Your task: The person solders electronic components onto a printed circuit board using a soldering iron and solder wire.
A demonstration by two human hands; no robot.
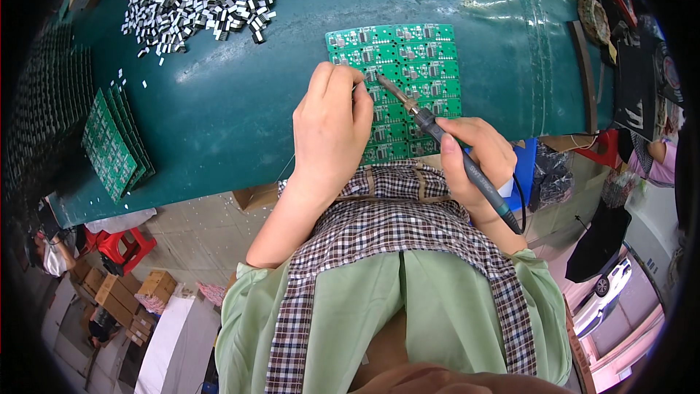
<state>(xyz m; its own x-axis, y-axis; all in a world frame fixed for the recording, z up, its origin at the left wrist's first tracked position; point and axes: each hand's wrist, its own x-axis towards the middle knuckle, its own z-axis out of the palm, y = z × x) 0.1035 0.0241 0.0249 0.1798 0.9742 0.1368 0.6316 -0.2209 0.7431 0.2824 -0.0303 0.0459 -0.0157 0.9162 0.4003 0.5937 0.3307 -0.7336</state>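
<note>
A green panel of small circuit boards [427,51] lies on the table in front of me. Over its left side, my left hand [332,120] is closed in a pinch, fingertips close to the iron's tip. A thin strand of solder wire [287,165] trails below this hand; its end at the fingers is hidden. My right hand [477,157] grips a soldering iron [425,121] like a pen. The iron slants up and left, its tip at a component on the panel's upper left part.
The green table [219,117] holds a heap of small black-and-white components [204,0] at the far left. Several circuit board panels [113,146] stand upright at the left, beside dark stacked racks [47,109]. A dark bar [582,76] lies near the right edge. Below are red stools [124,248] and cartons [117,298].
</note>
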